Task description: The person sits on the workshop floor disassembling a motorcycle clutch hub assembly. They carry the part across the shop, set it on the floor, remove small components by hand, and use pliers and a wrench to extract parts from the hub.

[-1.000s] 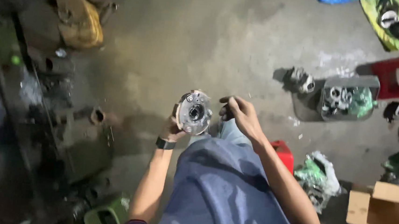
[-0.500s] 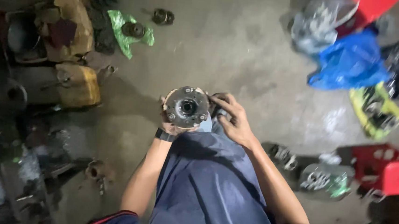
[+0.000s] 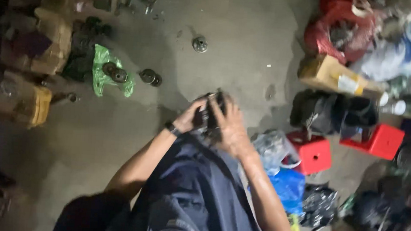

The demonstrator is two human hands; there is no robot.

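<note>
Both my hands hold a round metal hub part (image 3: 208,112) in front of my knee, and it is blurred and mostly hidden between them. My left hand (image 3: 189,117), with a dark band on its wrist, grips it from the left. From the right, my right hand (image 3: 231,124) wraps over it and covers most of its face. My blue trouser leg (image 3: 195,192) fills the lower middle of the view.
On the concrete floor (image 3: 249,46) lie a small round metal part (image 3: 200,44), dark gear parts on a green bag (image 3: 107,72), cardboard boxes (image 3: 37,46) at left, two red stools (image 3: 311,153) and piled bags and a box (image 3: 336,76) at right.
The view has swung to the side and the floor clutter has shifted. The hub part has turned edge-on, and my right hand has moved over its face.
</note>
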